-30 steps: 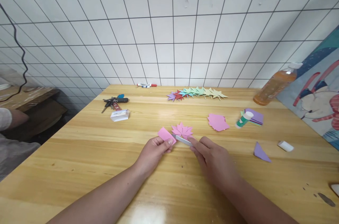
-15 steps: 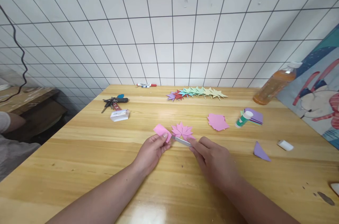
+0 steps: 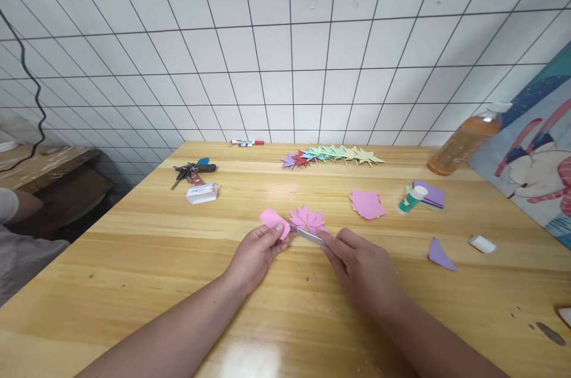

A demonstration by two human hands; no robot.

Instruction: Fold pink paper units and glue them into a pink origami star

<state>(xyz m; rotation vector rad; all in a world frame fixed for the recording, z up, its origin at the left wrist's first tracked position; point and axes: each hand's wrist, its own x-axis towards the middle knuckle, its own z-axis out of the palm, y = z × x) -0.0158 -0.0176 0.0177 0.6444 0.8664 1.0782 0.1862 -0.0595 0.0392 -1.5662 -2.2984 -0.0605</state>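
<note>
Pinched between thumb and fingers of my left hand (image 3: pixel 259 250) is a folded pink paper (image 3: pixel 273 220), held just above the table. My right hand (image 3: pixel 361 262) grips a slim silver-grey knife (image 3: pixel 308 236), its darker tip meeting the paper's right edge by my left thumb. Right behind the knife lies a pink paper leaf (image 3: pixel 307 217) made of several pointed pieces, partly covered by my right fingertips. A stack of pink paper shapes (image 3: pixel 368 204) rests farther right.
A glue stick (image 3: pixel 411 200) leans by coloured paper squares (image 3: pixel 429 193). Nearby are a purple paper triangle (image 3: pixel 441 255), a white eraser (image 3: pixel 482 244) and a bottle (image 3: pixel 464 143). Coloured paper leaves (image 3: pixel 332 155), a marker (image 3: pixel 247 142), keys (image 3: pixel 193 171) and a small box (image 3: pixel 202 193) lie farther back.
Both hands hold nearly the same pose, with the knife tip still at the pink paper's edge. The view has shifted very slightly.
</note>
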